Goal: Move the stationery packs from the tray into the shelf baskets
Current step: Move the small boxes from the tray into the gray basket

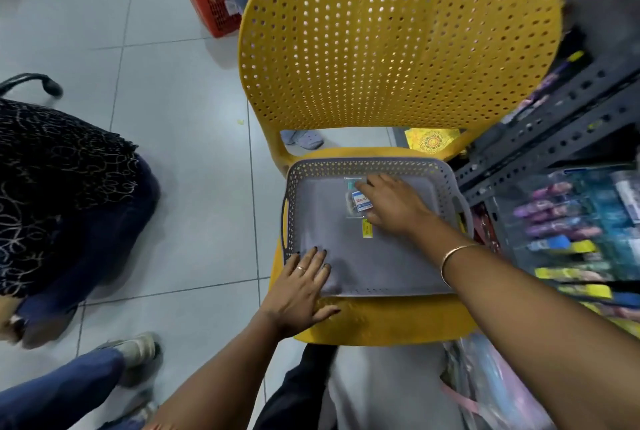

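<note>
A grey perforated tray (346, 256) lies on the seat of a yellow chair (398, 48). In its middle rests a small clear stationery pack (354, 201) with a blue and white label. A small yellow tag (367, 228) lies just below it. My right hand (394, 204) reaches into the tray with its fingers spread over the pack's right side, touching it. My left hand (301, 287) lies flat with fingers apart on the tray's near left corner and the chair seat. The shelf baskets (571, 232) at the right hold colourful packs, blurred.
A dark metal shelf frame (554, 124) stands right of the chair. A seated person in dark patterned clothes (62, 194) and another's leg and shoe (104, 370) fill the left. A red basket (211, 3) stands on the tiled floor behind. Plastic bags (485, 388) lie near my knees.
</note>
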The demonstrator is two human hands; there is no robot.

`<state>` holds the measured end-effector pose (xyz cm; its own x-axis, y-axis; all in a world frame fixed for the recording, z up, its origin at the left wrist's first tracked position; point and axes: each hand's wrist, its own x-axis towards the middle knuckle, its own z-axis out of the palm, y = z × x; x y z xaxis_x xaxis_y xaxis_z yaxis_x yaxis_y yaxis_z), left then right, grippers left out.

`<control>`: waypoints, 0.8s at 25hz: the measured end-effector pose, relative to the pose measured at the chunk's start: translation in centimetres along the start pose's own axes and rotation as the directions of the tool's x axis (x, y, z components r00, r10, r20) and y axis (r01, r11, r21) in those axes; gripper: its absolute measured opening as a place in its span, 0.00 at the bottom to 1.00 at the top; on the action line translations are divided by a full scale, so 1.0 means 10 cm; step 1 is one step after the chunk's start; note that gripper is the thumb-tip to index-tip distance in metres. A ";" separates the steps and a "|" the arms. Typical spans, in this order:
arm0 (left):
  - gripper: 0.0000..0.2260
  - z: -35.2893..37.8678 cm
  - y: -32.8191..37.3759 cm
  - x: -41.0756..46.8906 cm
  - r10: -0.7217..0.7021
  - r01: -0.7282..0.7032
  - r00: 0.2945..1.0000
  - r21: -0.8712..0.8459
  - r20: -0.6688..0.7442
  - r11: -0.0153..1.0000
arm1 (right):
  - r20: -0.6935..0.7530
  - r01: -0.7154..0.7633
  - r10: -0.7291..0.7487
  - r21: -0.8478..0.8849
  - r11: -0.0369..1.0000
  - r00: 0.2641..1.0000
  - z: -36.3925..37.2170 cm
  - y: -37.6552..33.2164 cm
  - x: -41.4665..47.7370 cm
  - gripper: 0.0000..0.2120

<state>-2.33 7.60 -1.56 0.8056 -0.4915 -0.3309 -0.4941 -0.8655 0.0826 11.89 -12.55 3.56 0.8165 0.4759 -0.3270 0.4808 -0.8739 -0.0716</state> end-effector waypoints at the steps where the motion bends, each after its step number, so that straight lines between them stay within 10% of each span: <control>1: 0.36 -0.08 0.03 0.01 -0.003 0.003 1.000 0.008 -0.005 1.000 | -0.011 -0.024 0.024 0.030 0.999 1.000 -0.11 0.05 -0.10 0.28; 10: 0.34 -1.79 0.65 0.54 0.152 -0.167 0.927 -0.012 -0.343 0.986 | -0.302 -0.285 0.348 0.232 0.930 0.888 -1.95 0.60 -1.59 0.24; 20: 0.32 -3.74 2.39 0.82 0.553 -0.594 0.573 0.160 -0.604 0.789 | -0.424 -0.651 0.735 0.353 0.672 0.528 -3.33 0.99 -4.07 0.18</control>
<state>4.68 -20.78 32.86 0.3858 -0.8192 0.4244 -0.9201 -0.3756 0.1114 -5.94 -37.31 47.58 0.9206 -0.3493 0.1746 -0.3218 -0.9318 -0.1678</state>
